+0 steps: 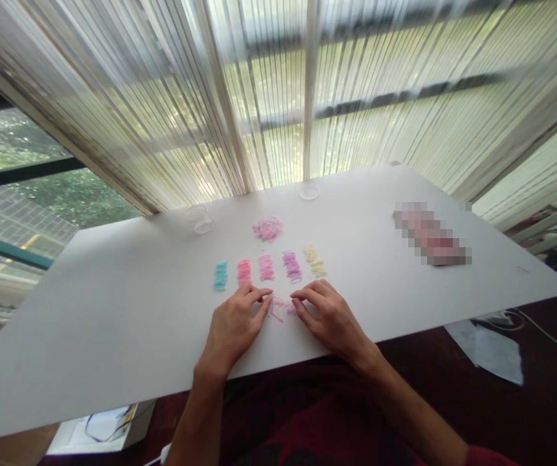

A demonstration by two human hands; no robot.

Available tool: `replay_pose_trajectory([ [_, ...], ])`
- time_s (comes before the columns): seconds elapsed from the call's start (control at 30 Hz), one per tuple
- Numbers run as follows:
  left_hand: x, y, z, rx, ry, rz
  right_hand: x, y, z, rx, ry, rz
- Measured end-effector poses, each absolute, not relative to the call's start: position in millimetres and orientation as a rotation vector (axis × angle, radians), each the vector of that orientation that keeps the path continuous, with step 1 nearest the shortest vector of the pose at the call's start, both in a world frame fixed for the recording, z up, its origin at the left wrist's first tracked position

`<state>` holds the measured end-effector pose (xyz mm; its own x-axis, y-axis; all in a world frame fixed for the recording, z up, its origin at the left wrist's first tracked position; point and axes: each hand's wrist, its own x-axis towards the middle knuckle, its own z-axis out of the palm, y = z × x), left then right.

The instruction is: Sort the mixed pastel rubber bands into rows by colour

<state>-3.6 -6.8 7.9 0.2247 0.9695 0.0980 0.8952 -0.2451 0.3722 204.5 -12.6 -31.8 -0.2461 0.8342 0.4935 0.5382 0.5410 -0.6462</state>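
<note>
Firstly, white table (127, 317): I'd brace lightly here.
Left hand (232, 325) and right hand (331, 318): thumb and forefinger nearly together on each; I cannot tell whether clamped.
Small pink pile (276, 314): between both hands; I'd separate it gently.

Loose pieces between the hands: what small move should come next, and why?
Perhaps use the left hand and right hand to spread the small loose pile apart: its pieces lie jumbled, both hands are at its edges, and beyond it five rows lie grouped by colour.
</note>
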Motion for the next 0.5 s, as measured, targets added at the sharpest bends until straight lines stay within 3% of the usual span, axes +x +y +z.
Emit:
replay_pose_trajectory([
  [0.5, -5.2, -7.3, 8.3, 2.302, 1.715, 0.360, 204.5, -12.5, -31.6, -1.117, -1.923, 0.448],
])
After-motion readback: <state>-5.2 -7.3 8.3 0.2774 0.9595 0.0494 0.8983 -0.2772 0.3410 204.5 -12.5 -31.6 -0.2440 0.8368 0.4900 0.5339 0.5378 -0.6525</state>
